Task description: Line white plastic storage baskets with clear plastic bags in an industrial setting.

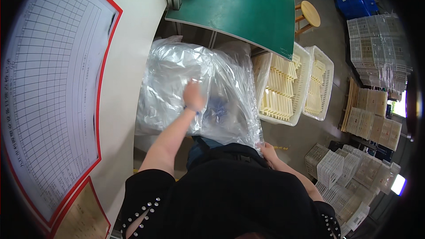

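While the bag [195, 93] is being pressed by the flat left hand [194, 95] and its edge pinched by the right hand [267, 149], it is being left open, contents unclear.

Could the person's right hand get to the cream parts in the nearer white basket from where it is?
Probably yes: the right hand grips the clear plastic bag's corner, and the white basket sits open-topped just beyond, nothing between.
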A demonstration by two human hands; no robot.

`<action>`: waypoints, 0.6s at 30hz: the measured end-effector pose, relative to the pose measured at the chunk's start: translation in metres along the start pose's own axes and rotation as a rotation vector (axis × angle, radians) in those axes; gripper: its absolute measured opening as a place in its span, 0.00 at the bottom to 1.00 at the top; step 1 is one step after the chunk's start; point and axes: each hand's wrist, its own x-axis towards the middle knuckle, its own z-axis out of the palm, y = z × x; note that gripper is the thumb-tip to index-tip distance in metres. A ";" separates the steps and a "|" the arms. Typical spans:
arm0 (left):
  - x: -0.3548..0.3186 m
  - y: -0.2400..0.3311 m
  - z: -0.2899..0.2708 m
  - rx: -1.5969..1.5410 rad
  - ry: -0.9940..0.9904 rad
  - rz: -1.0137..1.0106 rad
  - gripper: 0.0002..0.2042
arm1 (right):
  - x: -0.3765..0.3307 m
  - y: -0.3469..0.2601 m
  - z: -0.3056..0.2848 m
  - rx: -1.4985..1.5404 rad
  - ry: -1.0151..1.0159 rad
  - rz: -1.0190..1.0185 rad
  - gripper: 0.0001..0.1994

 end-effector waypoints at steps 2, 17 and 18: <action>-0.026 0.025 0.010 -0.019 -0.078 0.018 0.37 | -0.003 -0.013 0.002 -0.009 -0.018 0.064 0.12; -0.050 -0.007 0.012 0.393 -0.214 0.160 0.23 | -0.060 -0.119 0.019 -0.462 -0.415 -0.424 0.13; -0.053 -0.008 0.007 0.359 -0.146 0.176 0.24 | -0.062 -0.122 0.015 -0.429 -0.401 -0.438 0.12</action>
